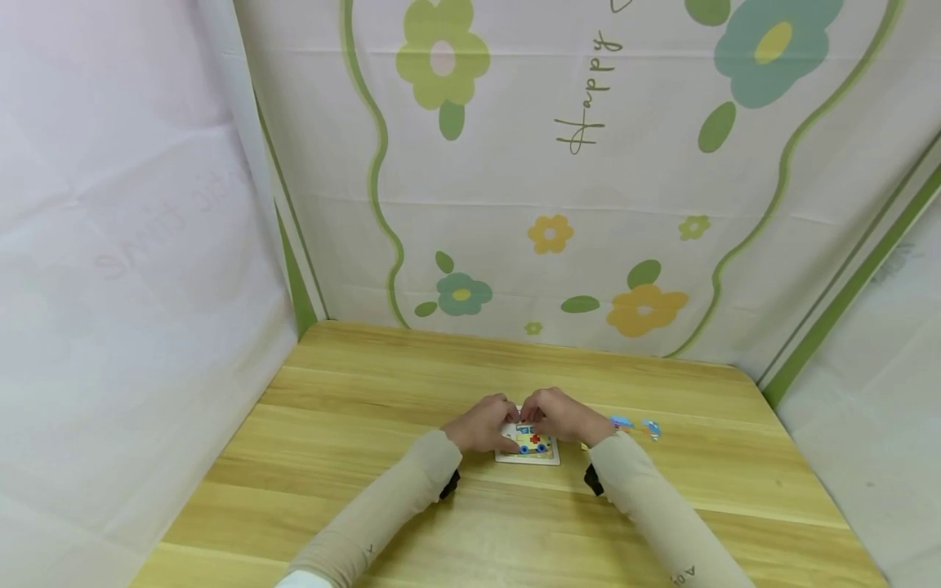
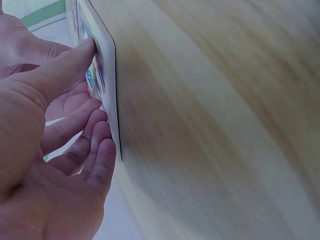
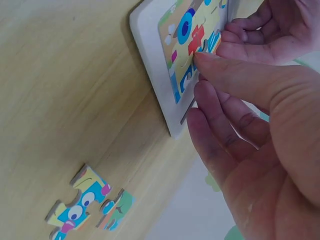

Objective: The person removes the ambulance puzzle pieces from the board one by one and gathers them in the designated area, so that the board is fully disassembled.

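Note:
A white-bordered jigsaw puzzle board (image 1: 503, 458) lies on the table between both hands. Its picture shows a yellow vehicle with a red cross (image 3: 196, 39) and blue wheels. My left hand (image 1: 481, 425) grips the board's left side, its thumb on the picture and its other fingers curled at the border, as the left wrist view shows. From the far right side my right hand (image 1: 562, 415) reaches over the board. Its thumb and fingers pinch a puzzle piece at the picture's upper part; the thumb hides most of that piece.
Loose puzzle pieces (image 3: 82, 202) with cartoon eyes and blue, yellow and green patches lie on the wooden table (image 1: 353, 392), right of the board. A fabric wall (image 1: 485, 171) with printed flowers stands behind the table, with plain fabric sides left and right.

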Demonstrator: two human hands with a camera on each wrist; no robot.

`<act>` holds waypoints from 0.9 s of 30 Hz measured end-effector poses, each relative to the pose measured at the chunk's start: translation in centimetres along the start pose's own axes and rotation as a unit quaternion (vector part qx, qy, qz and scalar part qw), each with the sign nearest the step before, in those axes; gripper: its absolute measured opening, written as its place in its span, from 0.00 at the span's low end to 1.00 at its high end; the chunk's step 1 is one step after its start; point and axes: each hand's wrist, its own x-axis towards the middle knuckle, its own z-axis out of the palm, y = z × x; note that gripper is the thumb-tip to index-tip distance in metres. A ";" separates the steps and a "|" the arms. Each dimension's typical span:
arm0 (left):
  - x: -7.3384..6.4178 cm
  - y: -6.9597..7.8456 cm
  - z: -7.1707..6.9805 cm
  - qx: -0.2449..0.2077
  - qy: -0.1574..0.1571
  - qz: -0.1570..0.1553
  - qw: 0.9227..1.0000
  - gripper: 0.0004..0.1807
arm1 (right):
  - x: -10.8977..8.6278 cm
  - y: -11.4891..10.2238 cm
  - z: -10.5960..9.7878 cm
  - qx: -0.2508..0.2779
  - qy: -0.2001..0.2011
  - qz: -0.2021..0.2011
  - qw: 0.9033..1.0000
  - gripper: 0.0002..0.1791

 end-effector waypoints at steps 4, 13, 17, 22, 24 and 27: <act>0.1 -0.1 0.2 0.001 -0.001 -0.004 1.000 0.25 | -0.2 -0.2 -0.1 0.007 0.000 0.018 1.000 0.12; 0.1 0.0 0.1 0.000 0.002 -0.007 1.000 0.25 | -0.7 -0.3 -1.1 0.048 0.002 0.028 0.998 0.05; 0.0 0.0 0.1 -0.001 0.000 -0.005 1.000 0.26 | -0.8 -0.4 -1.3 0.064 0.004 0.032 0.997 0.04; 0.0 0.0 0.1 0.000 0.000 -0.007 1.000 0.26 | -0.9 -0.5 -1.4 0.067 0.005 0.031 0.997 0.06; 0.0 0.1 0.1 -0.001 -0.001 -0.007 1.000 0.26 | -1.0 -0.5 -1.5 0.072 0.005 0.030 0.997 0.06; 0.0 0.1 0.1 0.000 -0.001 -0.007 1.000 0.26 | -1.3 -0.5 -1.7 0.078 0.009 0.030 0.996 0.06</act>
